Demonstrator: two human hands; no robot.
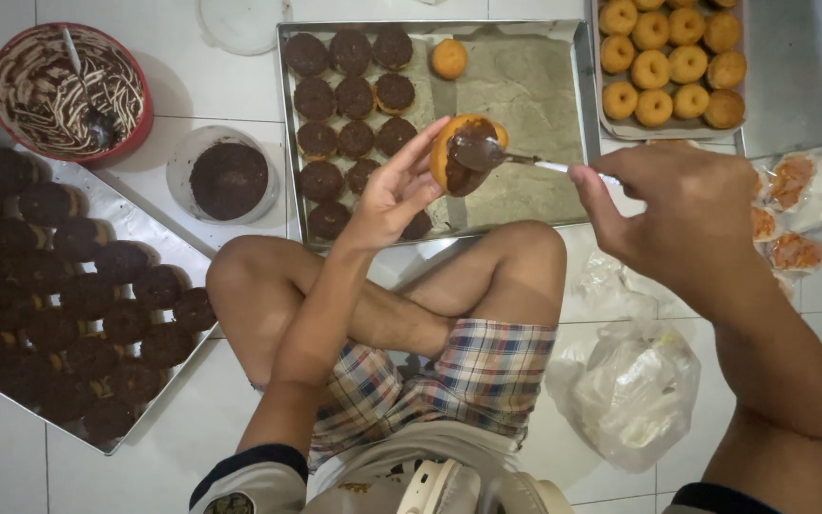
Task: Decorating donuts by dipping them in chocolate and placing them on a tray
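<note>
Now: donut [465, 150] held up in left hand [394, 190], fingertips at its edge, over middle tray [578, 105] and above crossed legs [382, 295]. About half its top coated w/ dark chocolate, rest plain golden. Spoon [487, 152] loaded w/ chocolate, touching donut top; white handle pinched in right hand [692, 214], fingers closed round it.

Middle tray: metal, lined w/ paper, approx 13 chocolate-topped donuts in 3 columns on its left side, 1 plain donut [449, 59] near top centre, right side bare paper. Left hand partly covers lowest coated ones.

Top right: 2nd tray [792, 105] w/ plain golden donuts [668, 62] in rows, packed close, right part bare metal. Below that, right edge: small clear packets [787, 214] w/ orange-ish contents, can't tell what.

Left of middle tray: clear round tub [227, 176] w/ dark chocolate inside, on white tile floor [192, 86]. Further up-left: red bowl [70, 90] smeared w/ brown and white streaks, utensil w/ white handle standing in it. Clear lid [240, 24] at top edge, between bowl and middle tray.

Far left: big tray [159, 224] set at an angle, packed w/ coated donuts [68, 286], dim there, count unclear.

Near right knee: crumpled clear plastic bags [630, 385] on floor, just beside plaid shorts [459, 371]. Bottom edge: pale headphones [468, 490] at neck, dark-trimmed sleeves either side.
</note>
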